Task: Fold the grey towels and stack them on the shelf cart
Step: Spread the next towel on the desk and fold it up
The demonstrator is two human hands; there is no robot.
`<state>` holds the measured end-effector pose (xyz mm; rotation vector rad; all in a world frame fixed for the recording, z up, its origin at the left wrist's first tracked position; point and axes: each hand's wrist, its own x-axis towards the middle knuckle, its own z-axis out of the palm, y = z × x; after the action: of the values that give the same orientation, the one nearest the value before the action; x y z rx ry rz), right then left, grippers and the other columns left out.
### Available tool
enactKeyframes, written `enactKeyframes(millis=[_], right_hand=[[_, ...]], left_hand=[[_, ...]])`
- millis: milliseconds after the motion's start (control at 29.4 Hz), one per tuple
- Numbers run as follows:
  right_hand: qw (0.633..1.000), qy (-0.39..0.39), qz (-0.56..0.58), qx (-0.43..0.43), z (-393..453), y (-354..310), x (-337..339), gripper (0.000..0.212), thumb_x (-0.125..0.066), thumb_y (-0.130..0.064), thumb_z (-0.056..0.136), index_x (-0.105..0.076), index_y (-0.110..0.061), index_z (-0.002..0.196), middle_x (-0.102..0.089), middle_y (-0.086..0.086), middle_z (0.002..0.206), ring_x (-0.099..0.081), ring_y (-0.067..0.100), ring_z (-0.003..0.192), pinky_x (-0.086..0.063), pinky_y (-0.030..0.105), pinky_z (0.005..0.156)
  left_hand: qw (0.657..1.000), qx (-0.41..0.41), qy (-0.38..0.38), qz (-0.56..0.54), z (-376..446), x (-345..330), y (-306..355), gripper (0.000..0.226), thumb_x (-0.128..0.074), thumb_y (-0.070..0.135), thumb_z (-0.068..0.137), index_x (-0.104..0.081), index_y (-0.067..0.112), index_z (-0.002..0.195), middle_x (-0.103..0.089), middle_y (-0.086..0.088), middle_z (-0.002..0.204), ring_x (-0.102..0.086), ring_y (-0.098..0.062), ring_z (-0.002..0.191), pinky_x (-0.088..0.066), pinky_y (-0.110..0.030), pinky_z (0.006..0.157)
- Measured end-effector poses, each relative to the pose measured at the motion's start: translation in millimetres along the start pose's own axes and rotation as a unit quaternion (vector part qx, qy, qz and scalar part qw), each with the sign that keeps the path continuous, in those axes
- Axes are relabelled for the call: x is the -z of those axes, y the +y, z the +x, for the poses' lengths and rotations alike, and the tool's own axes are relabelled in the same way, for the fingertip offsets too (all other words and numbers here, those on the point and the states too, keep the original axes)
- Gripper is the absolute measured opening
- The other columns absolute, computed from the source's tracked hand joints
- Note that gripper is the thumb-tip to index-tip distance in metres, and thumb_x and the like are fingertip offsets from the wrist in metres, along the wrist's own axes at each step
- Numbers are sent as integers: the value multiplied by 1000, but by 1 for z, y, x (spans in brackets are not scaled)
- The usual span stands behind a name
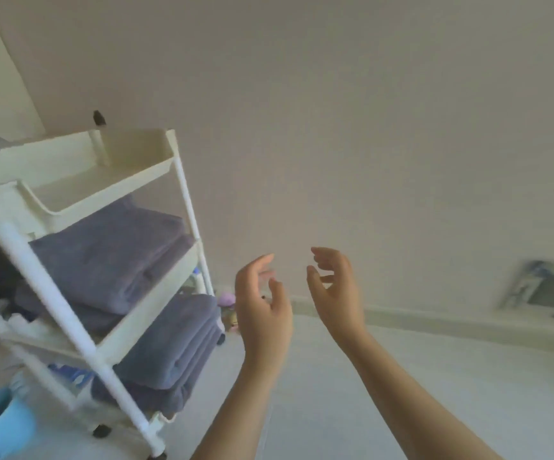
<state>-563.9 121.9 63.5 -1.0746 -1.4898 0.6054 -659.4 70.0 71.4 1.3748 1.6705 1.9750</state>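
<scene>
A cream three-tier shelf cart on castors stands at the left, tilted in the view. Folded grey towels lie on its middle tier, and more folded grey towels are stacked on the bottom tier. Nothing shows in the top tray. My left hand and my right hand are raised in mid-air to the right of the cart, palms facing each other, fingers loosely curled, holding nothing. Neither hand touches the cart or a towel.
A plain wall fills the back, with a baseboard along the pale floor. A blue plastic object sits at the lower left. Small toys lie behind the cart. A blurred framed object leans at the right.
</scene>
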Motion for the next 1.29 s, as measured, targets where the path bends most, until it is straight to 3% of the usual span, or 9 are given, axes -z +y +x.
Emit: enactKeyframes(millis=[136,272,408,544,816,919,1055,1191,1293], right_hand=[[994,68,-80,-42,-37,43,98,25,-58,-9,88,-59,-22,110,-57,-6,103,-56,6,95,-49,23,74],[971,145,-154,-114,-91,83,218,24,-58,-10,87,-59,-21,109,-58,-4,99,-59,10,89,-51,26,70],[939,208,-201,-186,-145,114,333,23,-58,-10,88,-59,-20,109,-56,-4,98,-59,10,86,-48,22,69],[909,251,-232,-237,-189,136,429,22,-58,-11,88,-60,-19,109,-55,-6,97,-57,8,85,-47,23,69],[834,318,-303,-334,-265,177,567,27,-63,-20,87,-59,-14,114,-51,0,111,-61,17,83,-48,30,74],[793,352,-308,-392,-290,201,612,37,-61,-29,89,-55,-16,123,-47,6,127,-58,24,101,-48,41,89],[762,360,-274,-463,-305,232,651,42,-54,-38,92,-49,-25,132,-37,8,144,-42,28,127,-38,44,106],[777,356,-208,-476,-307,253,675,41,-52,-37,93,-48,-28,133,-26,11,150,-22,25,141,-26,44,113],[768,403,-158,-473,-303,277,694,42,-54,-36,92,-48,-25,133,-40,8,142,-37,23,133,-33,40,109]], left_hand=[[975,101,-183,-76,-59,-64,10,21,-49,33,81,-54,40,100,-64,13,104,-67,-13,91,-51,-28,82],[909,166,-374,-83,-145,-139,32,15,-53,22,91,-56,36,95,-65,7,93,-68,-9,76,-51,-27,77],[843,187,-501,-60,-233,-207,63,9,-51,30,89,-54,37,95,-65,1,100,-67,-3,71,-50,-23,72],[787,201,-582,-41,-315,-269,93,14,-47,21,95,-56,28,103,-64,1,101,-64,3,65,-51,-26,76],[713,232,-661,-36,-448,-367,132,12,-46,17,97,-57,20,99,-63,0,90,-63,-3,58,-48,-23,68],[683,259,-683,-23,-496,-399,144,12,-46,23,97,-58,21,98,-65,-1,94,-65,-9,67,-49,-23,67],[646,280,-710,-4,-537,-432,149,20,-44,25,99,-59,17,110,-59,3,98,-60,-15,90,-52,-26,72],[665,260,-700,12,-564,-459,148,28,-44,20,99,-58,11,121,-61,-4,114,-57,-23,111,-47,-36,96],[706,239,-665,37,-582,-492,150,28,-49,25,97,-58,12,120,-62,2,115,-59,-20,109,-44,-29,97]])
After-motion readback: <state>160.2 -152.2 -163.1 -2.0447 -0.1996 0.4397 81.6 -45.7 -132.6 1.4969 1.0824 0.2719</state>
